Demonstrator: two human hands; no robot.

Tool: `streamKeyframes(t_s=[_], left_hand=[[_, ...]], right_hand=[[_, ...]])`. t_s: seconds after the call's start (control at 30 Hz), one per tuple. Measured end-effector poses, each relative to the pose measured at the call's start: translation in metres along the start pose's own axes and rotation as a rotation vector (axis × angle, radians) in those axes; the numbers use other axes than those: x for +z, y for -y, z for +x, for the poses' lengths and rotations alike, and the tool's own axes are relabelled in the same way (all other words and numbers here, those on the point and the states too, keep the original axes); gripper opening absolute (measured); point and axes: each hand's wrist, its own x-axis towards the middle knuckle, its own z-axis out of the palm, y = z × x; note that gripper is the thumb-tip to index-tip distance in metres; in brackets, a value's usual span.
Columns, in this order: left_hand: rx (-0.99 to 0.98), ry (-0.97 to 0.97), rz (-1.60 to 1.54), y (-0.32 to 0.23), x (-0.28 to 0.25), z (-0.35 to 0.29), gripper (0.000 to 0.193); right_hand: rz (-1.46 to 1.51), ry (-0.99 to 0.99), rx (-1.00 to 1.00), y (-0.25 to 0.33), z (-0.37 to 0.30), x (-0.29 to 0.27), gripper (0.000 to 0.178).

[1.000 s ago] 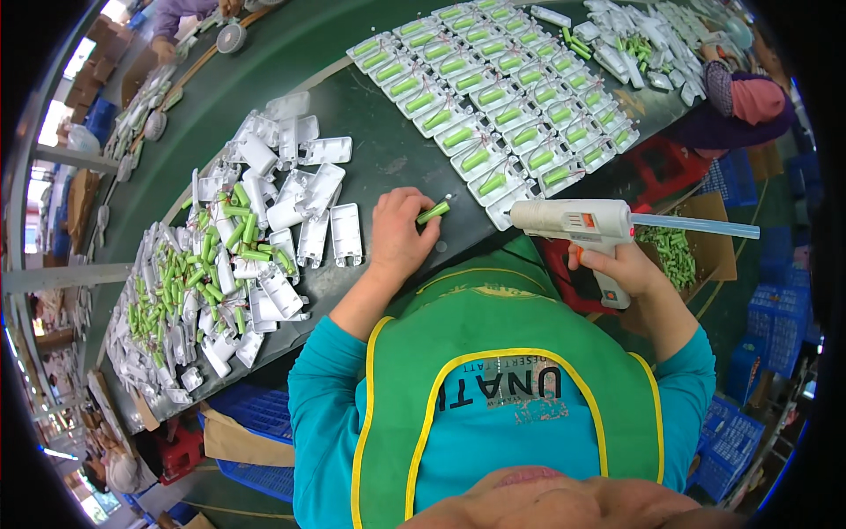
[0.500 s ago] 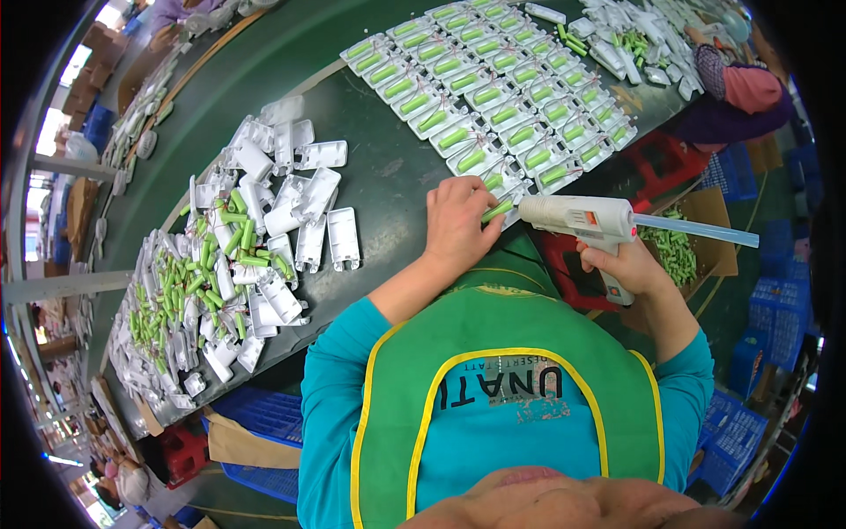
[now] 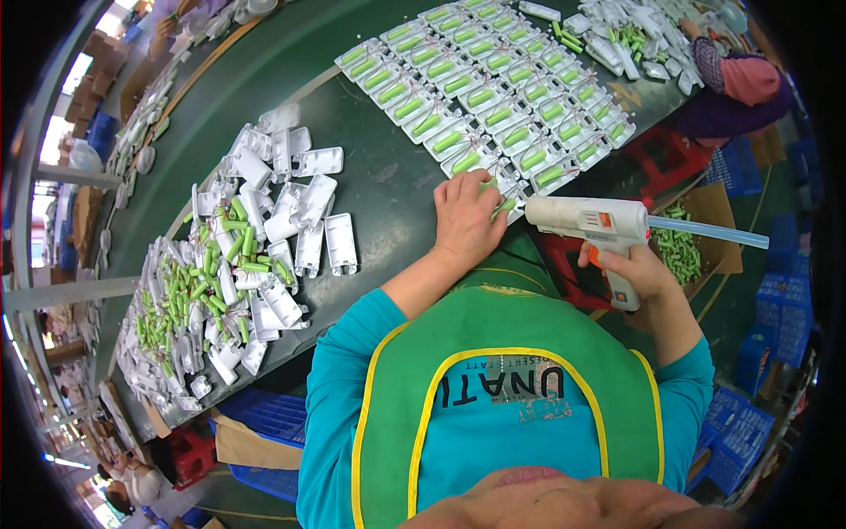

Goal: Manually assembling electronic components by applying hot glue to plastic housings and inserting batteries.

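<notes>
My right hand [image 3: 636,267] is wrapped round the grip of a white hot glue gun [image 3: 586,218], a finger at its orange trigger. A long translucent glue stick [image 3: 714,233] juts from its back. The nozzle points left, close beside a green cylindrical battery [image 3: 505,208] over a white plastic casing at the table's near edge. My left hand [image 3: 467,214] pinches that battery between thumb and fingers; part of it is hidden. Rows of white casings [image 3: 480,97], each with a green battery and thin wires, lie just beyond my hands.
On the left is a heap of loose white casings [image 3: 341,243] and wired green batteries [image 3: 189,291]. A box of green batteries [image 3: 679,251] stands at lower right, near blue crates [image 3: 736,441] and a red stool [image 3: 665,167]. A co-worker [image 3: 749,88] sits at far right.
The glue gun has shifted slightly right and its nozzle a little down. My left hand has turned somewhat, its fingers now further over the battery. The rows of casings look slightly shifted left.
</notes>
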Motion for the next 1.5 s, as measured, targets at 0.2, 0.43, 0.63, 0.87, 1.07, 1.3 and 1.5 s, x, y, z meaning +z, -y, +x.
streamKeyframes(t_s=[0.2,0.43,0.63,0.87,1.07,1.3,1.5], left_hand=[[0.018,0.013,0.020,0.001,0.002,-0.002,0.016],[0.028,-0.007,0.021,0.002,0.004,-0.003,0.017],[0.036,-0.011,0.020,0.003,0.005,-0.003,0.017],[0.035,-0.016,0.027,0.004,0.006,-0.003,0.019],[0.057,-0.005,-0.032,-0.001,-0.007,-0.008,0.032],[0.129,0.081,0.047,-0.004,-0.013,-0.011,0.036],[0.112,0.080,0.039,-0.004,-0.011,-0.012,0.033]], right_hand=[[0.003,-0.017,-0.035,-0.007,0.008,0.004,0.044],[-0.020,-0.041,-0.083,-0.016,0.019,0.008,0.041],[-0.019,-0.061,-0.082,-0.018,0.010,0.008,0.038],[-0.054,-0.038,-0.065,-0.021,0.005,0.006,0.036],[0.120,-0.129,-0.105,-0.005,0.001,0.007,0.043],[0.527,-0.175,-0.267,-0.029,0.007,-0.006,0.048],[0.649,-0.198,-0.432,-0.074,0.044,-0.010,0.043]])
